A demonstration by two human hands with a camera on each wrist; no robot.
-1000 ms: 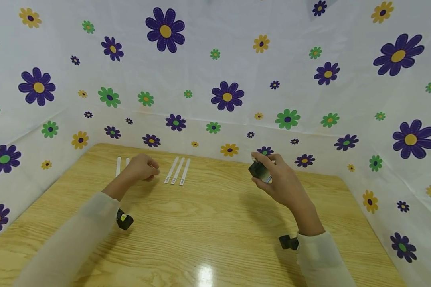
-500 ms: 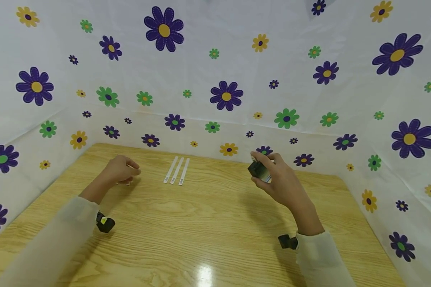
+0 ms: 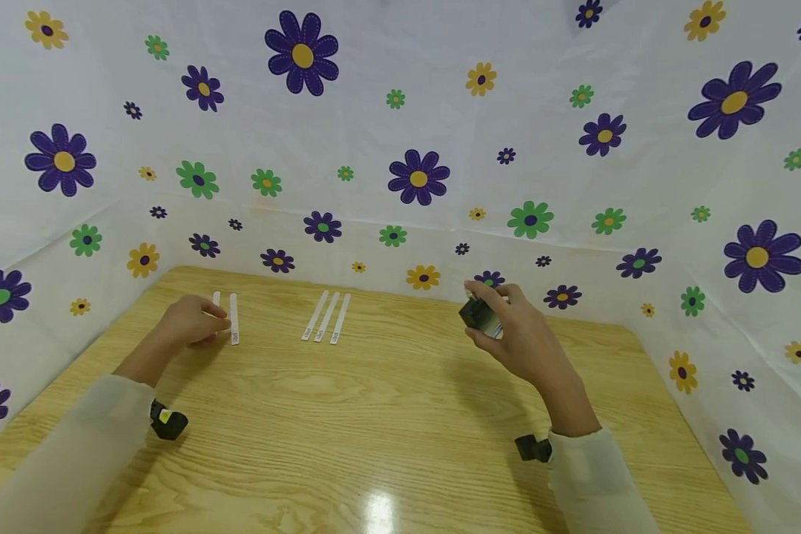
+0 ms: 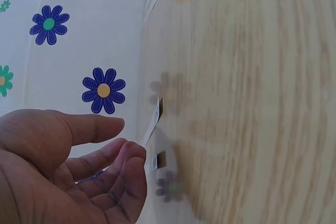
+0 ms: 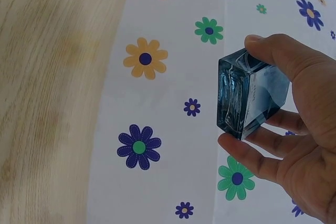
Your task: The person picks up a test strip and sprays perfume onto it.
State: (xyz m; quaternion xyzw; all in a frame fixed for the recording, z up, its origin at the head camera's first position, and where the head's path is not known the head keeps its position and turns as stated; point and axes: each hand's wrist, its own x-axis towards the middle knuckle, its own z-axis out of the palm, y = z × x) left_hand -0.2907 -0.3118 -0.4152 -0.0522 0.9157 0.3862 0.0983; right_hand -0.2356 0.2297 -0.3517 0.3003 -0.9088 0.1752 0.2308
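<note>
My right hand point(image 3: 527, 337) holds a blue-tinted glass perfume bottle point(image 5: 244, 93) above the table, thumb on one side and fingers on the other. The bottle is tilted, its thick base facing left in the right wrist view. At the far left, my left hand point(image 3: 190, 324) hovers over white paper test strips, its fingers loosely bent and holding nothing. One strip point(image 3: 234, 319) lies just right of its fingertips; another strip point(image 3: 216, 298) is partly hidden behind the hand. Three more strips point(image 3: 327, 317) lie side by side, slanted, further right. Each fully visible strip has small print at its near end.
The wooden table point(image 3: 347, 430) meets a white flower-printed cloth point(image 3: 367, 133) that rises at the back and both sides. A small black camera is strapped at each wrist, the left camera point(image 3: 169, 421) and the right camera point(image 3: 532, 448).
My left hand has moved left, away from the three slanted strips, and uncovered the strip now right of its fingertips. My right hand with the perfume bottle has stayed nearly still.
</note>
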